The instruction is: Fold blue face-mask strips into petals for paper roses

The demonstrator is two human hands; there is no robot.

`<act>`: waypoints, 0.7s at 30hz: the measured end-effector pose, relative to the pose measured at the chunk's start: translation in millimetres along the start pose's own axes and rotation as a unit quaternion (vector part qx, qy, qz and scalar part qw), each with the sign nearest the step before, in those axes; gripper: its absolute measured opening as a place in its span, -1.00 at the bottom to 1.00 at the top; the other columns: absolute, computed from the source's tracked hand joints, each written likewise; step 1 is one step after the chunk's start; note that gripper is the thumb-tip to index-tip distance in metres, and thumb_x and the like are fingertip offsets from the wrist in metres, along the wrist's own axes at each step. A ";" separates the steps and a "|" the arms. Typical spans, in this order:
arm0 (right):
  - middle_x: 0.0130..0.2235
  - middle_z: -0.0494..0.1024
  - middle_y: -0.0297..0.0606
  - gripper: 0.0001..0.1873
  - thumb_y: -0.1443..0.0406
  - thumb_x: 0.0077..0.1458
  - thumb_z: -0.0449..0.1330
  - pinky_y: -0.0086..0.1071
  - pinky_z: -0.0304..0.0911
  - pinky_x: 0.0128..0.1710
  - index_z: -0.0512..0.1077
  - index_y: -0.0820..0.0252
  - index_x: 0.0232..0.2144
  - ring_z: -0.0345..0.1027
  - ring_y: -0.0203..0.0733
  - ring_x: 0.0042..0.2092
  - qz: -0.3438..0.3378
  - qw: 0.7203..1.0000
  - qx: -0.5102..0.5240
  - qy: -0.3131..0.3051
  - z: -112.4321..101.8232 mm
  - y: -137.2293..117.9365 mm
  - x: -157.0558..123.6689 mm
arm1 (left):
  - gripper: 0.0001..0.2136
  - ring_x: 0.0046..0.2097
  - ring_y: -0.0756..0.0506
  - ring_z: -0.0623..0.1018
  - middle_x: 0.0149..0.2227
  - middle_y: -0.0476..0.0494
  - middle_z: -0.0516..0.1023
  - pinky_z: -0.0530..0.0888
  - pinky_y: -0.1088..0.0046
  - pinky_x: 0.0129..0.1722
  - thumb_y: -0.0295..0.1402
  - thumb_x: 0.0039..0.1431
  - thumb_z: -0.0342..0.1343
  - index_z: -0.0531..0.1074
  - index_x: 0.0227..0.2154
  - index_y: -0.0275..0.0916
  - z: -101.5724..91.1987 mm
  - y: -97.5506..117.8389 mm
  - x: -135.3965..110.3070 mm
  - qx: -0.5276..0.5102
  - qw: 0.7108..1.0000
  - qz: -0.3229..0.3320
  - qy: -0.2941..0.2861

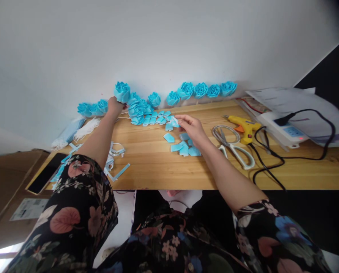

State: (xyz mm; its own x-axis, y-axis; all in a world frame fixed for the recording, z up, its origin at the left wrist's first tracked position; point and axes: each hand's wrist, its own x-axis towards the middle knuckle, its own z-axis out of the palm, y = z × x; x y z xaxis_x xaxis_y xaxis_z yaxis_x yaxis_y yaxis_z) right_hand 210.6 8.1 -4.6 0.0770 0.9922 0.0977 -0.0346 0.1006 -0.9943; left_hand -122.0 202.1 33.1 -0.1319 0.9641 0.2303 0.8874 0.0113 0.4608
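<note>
The left arm (98, 138) is pointing nearly straight across the table (152, 163), the left hand (118, 105) gripping a flower (122, 91) just under its bloom, near the wall (169, 41); the bloom is hiding much of that hand. The right hand (194, 131) is curling loosely, its fingertips touching petals (172, 123) mid-table; whether it is pinching one, I cannot tell. Both sleeves (79, 185) are running out of sight below.

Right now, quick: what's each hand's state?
Left hand: closed, holding a layered bright-blue flower.
Right hand: at a small blue-and-white petal; grip can't be told.
</note>
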 end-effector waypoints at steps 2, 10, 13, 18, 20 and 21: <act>-0.45 0.47 -0.41 -0.69 0.20 0.01 0.23 -0.32 0.35 -0.25 0.60 0.11 -0.17 0.29 -0.30 -0.40 0.001 1.000 0.004 0.001 0.7 -0.5 -0.3 | -0.82 -0.14 -0.24 0.61 -0.29 -0.32 0.62 0.51 0.30 -0.04 -0.46 -0.08 0.12 0.52 -0.36 -0.37 0.3 5.5 -3.4 0.025 1.000 -0.001 0.003; -0.43 0.52 -0.39 -0.70 0.22 0.02 0.23 -0.33 0.35 -0.26 0.60 0.11 -0.17 0.32 -0.30 -0.39 -0.002 1.000 0.003 0.004 2.0 -0.3 -0.1 | -0.76 -0.20 -0.22 0.62 -0.30 -0.31 0.63 0.54 0.33 -0.19 -0.47 0.02 0.02 0.52 -0.27 -0.36 -2.9 9.3 -13.8 -0.056 0.998 -0.023 0.023; -0.42 0.52 -0.39 -0.69 0.22 0.02 0.22 -0.32 0.36 -0.25 0.60 0.11 -0.16 0.32 -0.30 -0.39 -0.002 1.000 0.004 0.004 1.0 0.7 0.4 | -0.68 -0.28 -0.18 0.64 -0.20 -0.32 0.65 0.55 0.33 -0.24 -0.45 0.04 -0.02 0.52 -0.16 -0.34 -5.8 3.3 -12.8 -0.114 0.992 -0.008 0.044; -0.42 0.51 -0.38 -0.69 0.20 0.02 0.23 -0.32 0.34 -0.25 0.60 0.11 -0.17 0.31 -0.30 -0.39 -0.001 1.000 0.007 -0.002 -1.2 0.9 0.4 | -0.66 -0.25 -0.18 0.64 -0.22 -0.30 0.65 0.53 0.32 -0.17 -0.41 0.09 -0.09 0.55 -0.19 -0.32 -14.3 -6.7 -11.5 -0.060 0.996 -0.004 0.061; -0.43 0.49 -0.39 -0.69 0.21 0.02 0.23 -0.33 0.32 -0.26 0.59 0.12 -0.17 0.30 -0.30 -0.40 0.000 1.000 0.008 -0.003 -1.5 0.6 0.2 | -0.69 -0.19 -0.20 0.63 -0.26 -0.29 0.65 0.51 0.31 -0.09 -0.44 0.06 -0.07 0.56 -0.24 -0.32 -16.7 -9.4 -12.5 -0.005 0.999 -0.011 0.052; -0.43 0.49 -0.39 -0.69 0.21 0.02 0.23 -0.33 0.32 -0.27 0.59 0.12 -0.17 0.30 -0.31 -0.40 0.001 1.000 0.008 -0.003 -1.5 0.5 0.1 | -0.70 -0.15 -0.22 0.62 -0.24 -0.29 0.65 0.49 0.30 -0.04 -0.45 0.03 -0.04 0.56 -0.26 -0.32 -17.2 -10.5 -13.0 0.019 0.999 -0.011 0.047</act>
State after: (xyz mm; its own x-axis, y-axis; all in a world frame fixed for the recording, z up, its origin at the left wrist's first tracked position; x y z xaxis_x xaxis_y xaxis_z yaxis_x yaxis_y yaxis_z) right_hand 212.1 8.2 -5.2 0.0712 0.9928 0.0965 -0.0510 0.1003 -0.9937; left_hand -137.2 184.8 40.0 -0.1912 0.9347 0.2996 0.8992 0.0445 0.4352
